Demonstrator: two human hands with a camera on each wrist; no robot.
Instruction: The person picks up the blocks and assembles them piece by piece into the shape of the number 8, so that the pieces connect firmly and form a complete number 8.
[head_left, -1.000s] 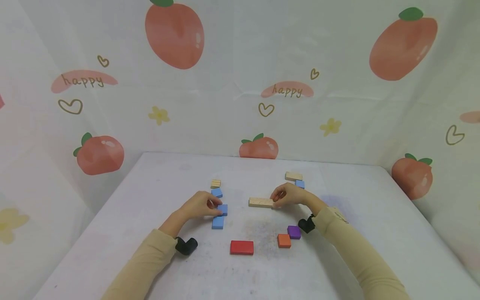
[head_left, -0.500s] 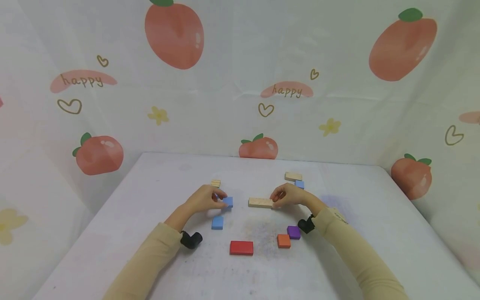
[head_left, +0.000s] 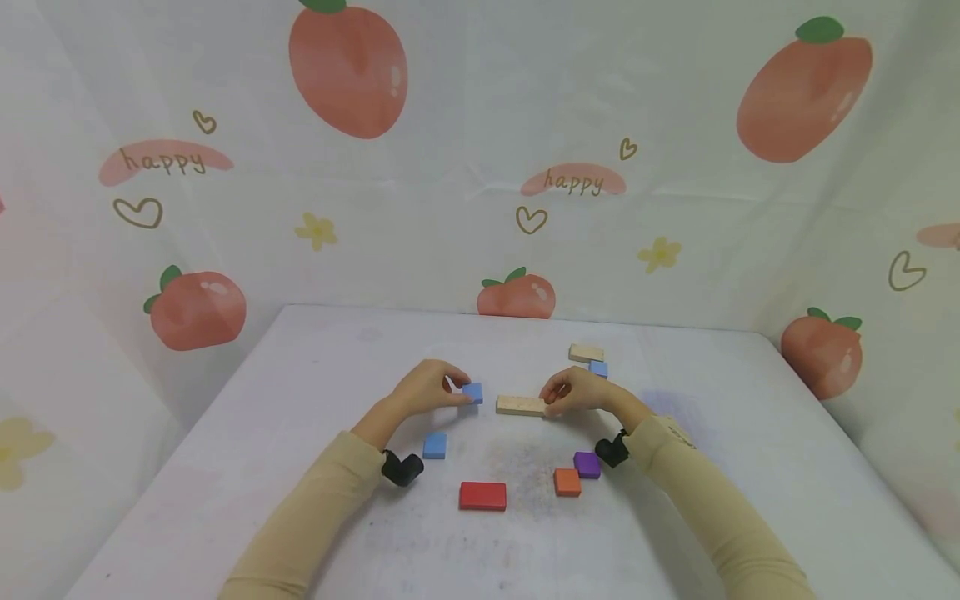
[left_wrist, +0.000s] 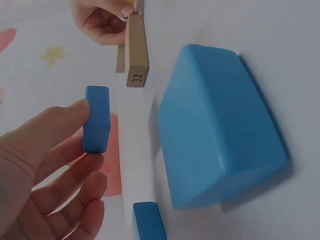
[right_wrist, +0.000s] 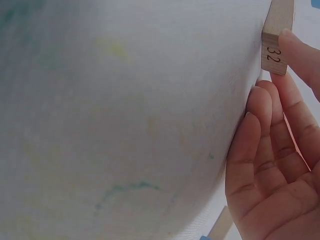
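Observation:
My left hand (head_left: 426, 388) pinches a small blue block (head_left: 473, 392) between thumb and fingertips. In the left wrist view that blue block (left_wrist: 96, 120) is held above the table. To its right lies a long pale wooden block (head_left: 521, 406), a short gap away. My right hand (head_left: 579, 390) pinches the right end of this wooden block. In the right wrist view the end of the wooden block (right_wrist: 274, 55) bears the number 32, with the thumb on one side and a finger on the other. A second blue block (head_left: 435, 446) lies below my left hand.
Nearest me lies a red block (head_left: 483, 496). An orange block (head_left: 567, 482) and a purple block (head_left: 587, 465) sit right of it, close together. Behind my right hand are another wooden block (head_left: 587, 353) and a blue block (head_left: 597, 368). A printed curtain hangs behind the table (head_left: 360, 333).
My left hand has lifted the blue block from beside the other blue one and carried it right and away from me, towards the wooden block. My right hand has stayed put.

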